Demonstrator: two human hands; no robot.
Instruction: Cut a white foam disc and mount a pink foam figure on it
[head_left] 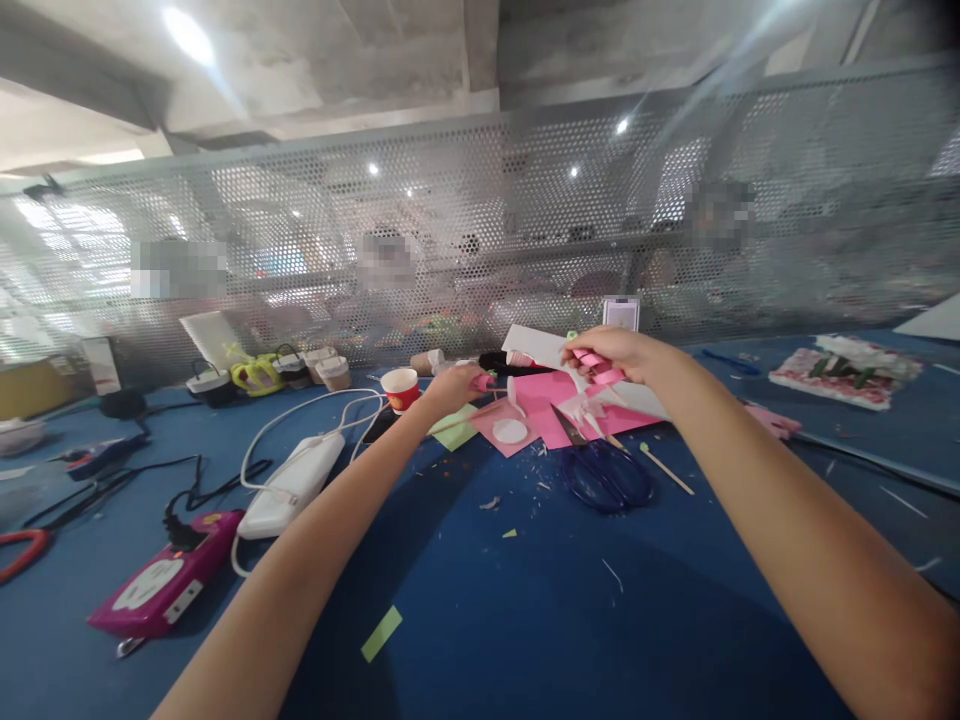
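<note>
Over the far middle of the blue table, my left hand [456, 388] is closed on a small pink piece [484, 382], mostly covered by my fingers. My right hand [613, 350], a little farther right, grips a bright pink curved piece [604, 372]; I cannot make out whether it is paper or a tool handle. Pink paper [546, 408] and a light pink sheet with a white circle [510, 431] lie below and between the hands. Scissors with dark blue handles [609, 478] rest in front of the right hand. Beside the left hand stands a red and white paper cup [400, 388].
Left of my arm are a white power strip [294, 486] with cables and a magenta socket box [169, 575]. A green paper strip [382, 633] lies near the front. A thin wooden stick [667, 470] is beside the scissors. Perforated metal panels [480, 230] close the back.
</note>
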